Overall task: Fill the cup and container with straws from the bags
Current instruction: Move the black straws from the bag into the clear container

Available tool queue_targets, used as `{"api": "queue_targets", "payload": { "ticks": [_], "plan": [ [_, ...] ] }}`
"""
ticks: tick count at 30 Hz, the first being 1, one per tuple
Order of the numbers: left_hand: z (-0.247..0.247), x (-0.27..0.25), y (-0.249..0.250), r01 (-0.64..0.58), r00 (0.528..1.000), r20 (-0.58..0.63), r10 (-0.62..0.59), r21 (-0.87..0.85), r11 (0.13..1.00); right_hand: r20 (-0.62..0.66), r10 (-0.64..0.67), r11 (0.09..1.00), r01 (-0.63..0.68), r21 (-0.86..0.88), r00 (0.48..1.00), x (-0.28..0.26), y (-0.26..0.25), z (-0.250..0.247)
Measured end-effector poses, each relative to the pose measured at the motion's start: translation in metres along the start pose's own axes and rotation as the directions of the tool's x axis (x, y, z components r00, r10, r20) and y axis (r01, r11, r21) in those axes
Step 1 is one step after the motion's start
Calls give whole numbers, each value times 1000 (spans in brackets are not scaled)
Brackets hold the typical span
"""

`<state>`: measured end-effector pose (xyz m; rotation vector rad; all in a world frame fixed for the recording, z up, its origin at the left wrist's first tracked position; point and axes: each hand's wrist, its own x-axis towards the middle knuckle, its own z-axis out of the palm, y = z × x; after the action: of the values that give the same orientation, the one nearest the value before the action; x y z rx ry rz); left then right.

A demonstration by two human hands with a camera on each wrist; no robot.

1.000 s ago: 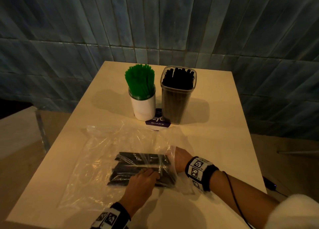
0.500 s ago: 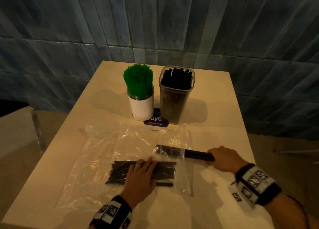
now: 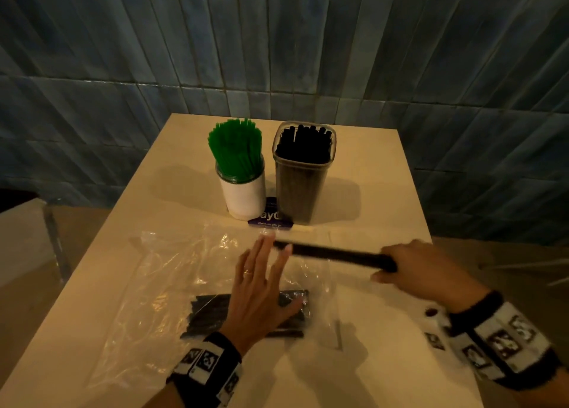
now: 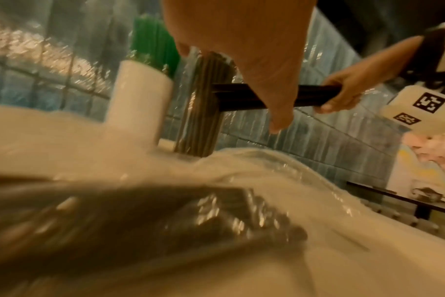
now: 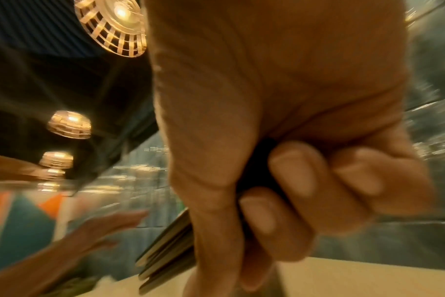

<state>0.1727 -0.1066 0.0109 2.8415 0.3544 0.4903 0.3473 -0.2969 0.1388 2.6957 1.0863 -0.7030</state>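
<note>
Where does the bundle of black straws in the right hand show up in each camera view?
Head: the bundle of black straws runs level across centre right, from the right hand toward the left hand.
Left wrist: upper middle, partly behind the left hand's fingers.
Right wrist: bottom centre, poking down-left from the fist.
Shared landmark: the right hand gripping one end.

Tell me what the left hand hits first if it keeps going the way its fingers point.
Probably the bundle of black straws in the right hand: the left hand already points at its free end, fingertips overlapping it, though depth is unclear.
</note>
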Motion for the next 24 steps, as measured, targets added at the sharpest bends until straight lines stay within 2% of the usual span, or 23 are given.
{"api": "queue_targets", "payload": {
  "ticks": [1, 2, 4, 6, 7, 9, 12, 14, 15, 16, 17, 19, 21, 24],
  "plan": [
    [-2, 9, 5, -63, 993, -102, 63, 2, 998, 9, -95, 995, 95, -27, 995, -3, -21, 2],
    [-4, 17, 8, -98, 984, -150, 97, -2, 995, 10, -180, 983, 180, -32, 984, -5, -37, 5],
    [-10, 27, 9, -113, 979, -179, 99, -72, 991, -31, -289, 957, 290, 31, 957, -7, -61, 5],
    [-13, 32, 5, -98, 985, -162, 67, -197, 975, -130, -338, 899, 361, 247, 932, -8, -72, -2],
    [-13, 33, 4, -90, 988, -141, 56, -248, 964, -219, -338, 844, 398, 359, 915, -8, -76, -6],
    [-12, 36, 6, -101, 991, -122, 60, -360, 927, -458, -311, 703, 526, 479, 833, -6, -83, -7],
    [-13, 41, 18, -140, 985, -157, 70, -491, 860, -702, -324, 558, 727, 400, 634, -3, -92, 0],
    [-17, 48, 23, -84, 984, -175, -27, -598, 797, -817, -266, 502, 797, 336, 512, 1, -90, 2],
    [-19, 52, 23, -48, 978, -184, -98, -653, 755, -857, -208, 476, 814, 332, 472, 4, -88, 0],
    [-21, 57, 24, -21, 971, -187, -152, -694, 719, -877, -143, 446, 820, 357, 460, 6, -87, -2],
    [-23, 62, 25, -5, 971, -171, -169, -716, 698, -874, -89, 398, 821, 409, 478, 6, -87, -4],
    [-27, 72, 31, 8, 989, -93, -112, -735, 678, -859, -35, 278, 831, 482, 511, 8, -90, -3],
    [-35, 81, 46, 27, 1000, 17, -22, -754, 656, -895, 41, 233, 867, 441, 444, 10, -92, -4],
    [-53, 101, 65, -42, 987, 81, 140, -710, 703, -917, 226, 200, 906, 373, 328, 18, -79, -20]
  ]
}}
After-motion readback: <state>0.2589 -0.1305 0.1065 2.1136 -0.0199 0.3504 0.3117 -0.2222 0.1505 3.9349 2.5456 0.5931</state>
